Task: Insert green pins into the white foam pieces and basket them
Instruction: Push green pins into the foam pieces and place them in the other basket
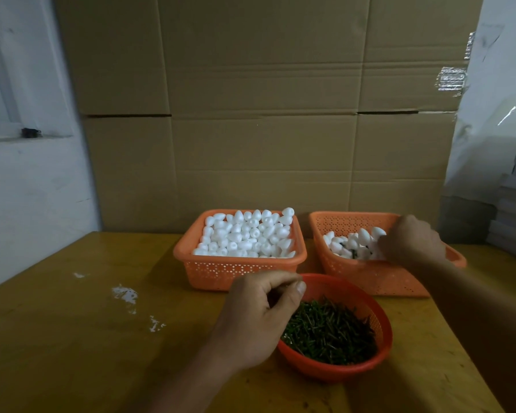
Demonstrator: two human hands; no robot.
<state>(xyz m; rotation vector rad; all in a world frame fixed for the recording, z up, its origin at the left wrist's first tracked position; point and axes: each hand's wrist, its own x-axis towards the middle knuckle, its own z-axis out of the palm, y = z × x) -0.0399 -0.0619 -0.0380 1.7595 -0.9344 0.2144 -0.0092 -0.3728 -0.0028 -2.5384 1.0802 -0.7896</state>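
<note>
The left hand (261, 317) had its thumb and forefinger tips pressed together above the rim of the round red bowl (382, 338); whether a pin sat in the pinch could not be told. The other fingers curled into the palm, the forearm rising from the lower edge. Green pins (329, 333) lay heaped in the bowl, their long axes pointing every way. The right hand (411, 241) reached palm-down into the tilted right orange basket (370, 277), fingers curled among pinned foam pieces (353, 244); its grip was hidden. The left orange basket (239, 266) held plain foam pieces (246, 234) on the wooden table (72, 323).
</note>
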